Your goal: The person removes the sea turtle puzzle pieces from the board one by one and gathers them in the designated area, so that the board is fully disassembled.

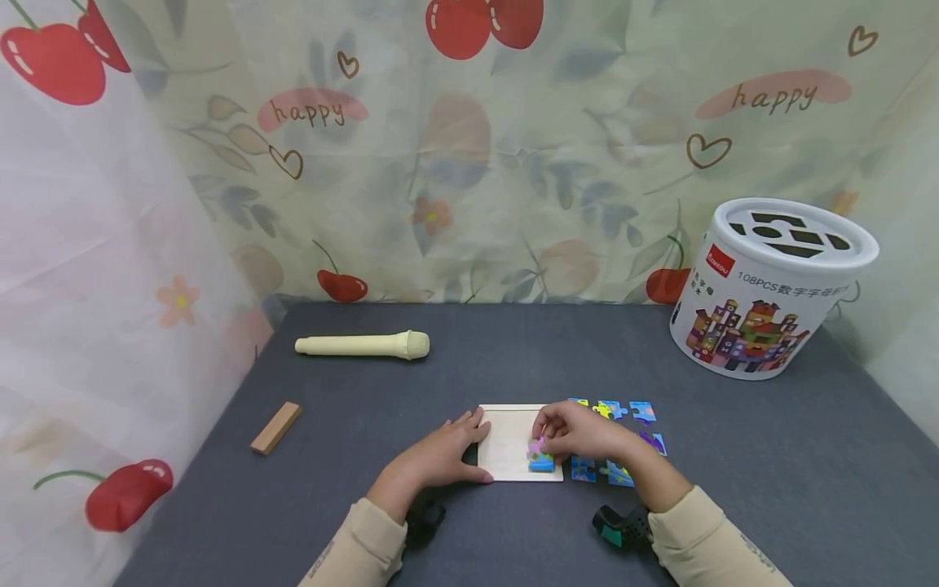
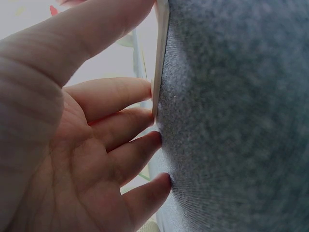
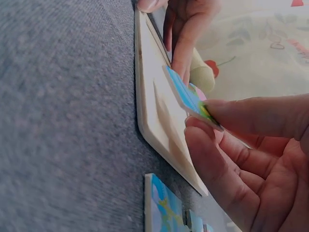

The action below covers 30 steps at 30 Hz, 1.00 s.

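Note:
A pale wooden puzzle tray (image 1: 506, 440) lies on the dark table with no pieces seated in its visible part. My left hand (image 1: 447, 452) rests at the tray's left edge, fingers spread and fairly straight, fingertips touching the rim in the left wrist view. Between thumb and fingers, my right hand (image 1: 583, 430) pinches a blue, pink and green puzzle piece (image 3: 186, 94). That piece is tilted above the tray's right part in the right wrist view. Several loose puzzle pieces (image 1: 641, 411) lie right of the tray, some hidden under the right hand and forearm.
A cream toy microphone (image 1: 359, 346) lies at the back left. Nearer the left edge is a small wooden block (image 1: 275, 428). A white bucket (image 1: 766, 302) with a holed lid stands at the back right. Patterned cloth (image 1: 469, 163) hangs behind the table.

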Each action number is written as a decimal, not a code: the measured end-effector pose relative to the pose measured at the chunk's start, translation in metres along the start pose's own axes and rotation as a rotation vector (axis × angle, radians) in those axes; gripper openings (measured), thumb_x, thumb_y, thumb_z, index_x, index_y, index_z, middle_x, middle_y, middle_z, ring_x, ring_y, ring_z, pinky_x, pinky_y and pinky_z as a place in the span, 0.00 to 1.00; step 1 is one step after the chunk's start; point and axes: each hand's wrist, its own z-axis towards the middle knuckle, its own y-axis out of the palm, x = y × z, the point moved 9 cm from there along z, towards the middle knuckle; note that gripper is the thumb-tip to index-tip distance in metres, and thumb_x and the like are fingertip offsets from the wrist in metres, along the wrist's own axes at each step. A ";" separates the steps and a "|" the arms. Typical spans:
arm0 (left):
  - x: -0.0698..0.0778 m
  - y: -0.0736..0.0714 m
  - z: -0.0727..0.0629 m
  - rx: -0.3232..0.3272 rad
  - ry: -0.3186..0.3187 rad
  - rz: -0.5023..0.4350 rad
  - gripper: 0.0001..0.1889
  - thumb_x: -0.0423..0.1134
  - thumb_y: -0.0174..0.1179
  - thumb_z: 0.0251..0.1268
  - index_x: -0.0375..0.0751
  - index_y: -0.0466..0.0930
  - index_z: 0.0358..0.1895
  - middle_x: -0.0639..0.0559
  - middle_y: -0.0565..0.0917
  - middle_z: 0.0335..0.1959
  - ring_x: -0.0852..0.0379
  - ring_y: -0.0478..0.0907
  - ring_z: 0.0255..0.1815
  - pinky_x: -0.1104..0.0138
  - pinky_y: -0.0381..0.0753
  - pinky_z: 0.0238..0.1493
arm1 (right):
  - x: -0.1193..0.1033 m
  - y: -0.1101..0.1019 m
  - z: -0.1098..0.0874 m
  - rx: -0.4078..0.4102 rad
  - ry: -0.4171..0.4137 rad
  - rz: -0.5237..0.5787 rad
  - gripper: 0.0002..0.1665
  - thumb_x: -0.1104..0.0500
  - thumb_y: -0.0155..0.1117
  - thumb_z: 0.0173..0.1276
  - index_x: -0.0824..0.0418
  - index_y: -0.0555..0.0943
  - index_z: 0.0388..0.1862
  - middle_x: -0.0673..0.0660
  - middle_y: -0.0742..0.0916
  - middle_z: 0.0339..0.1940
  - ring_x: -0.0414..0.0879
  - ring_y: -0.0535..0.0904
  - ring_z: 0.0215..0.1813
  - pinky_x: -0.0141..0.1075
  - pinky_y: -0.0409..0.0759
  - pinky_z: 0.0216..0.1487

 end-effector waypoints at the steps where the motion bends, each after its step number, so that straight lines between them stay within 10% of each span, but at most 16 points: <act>1: 0.000 0.000 0.000 0.001 0.003 0.000 0.41 0.53 0.66 0.52 0.39 0.62 0.68 0.43 0.54 0.74 0.46 0.50 0.75 0.51 0.52 0.72 | 0.000 -0.001 0.000 0.001 0.004 0.011 0.07 0.66 0.61 0.62 0.70 0.77 0.38 0.53 0.78 0.24 0.43 0.76 0.26 0.35 0.81 0.29; 30: 0.003 -0.001 -0.002 0.003 0.022 -0.012 0.41 0.51 0.66 0.53 0.37 0.61 0.69 0.42 0.53 0.74 0.45 0.50 0.75 0.50 0.51 0.72 | 0.026 -0.039 -0.039 0.068 0.025 0.052 0.13 0.63 0.61 0.65 0.73 0.76 0.42 0.57 0.82 0.31 0.41 0.77 0.28 0.34 0.82 0.31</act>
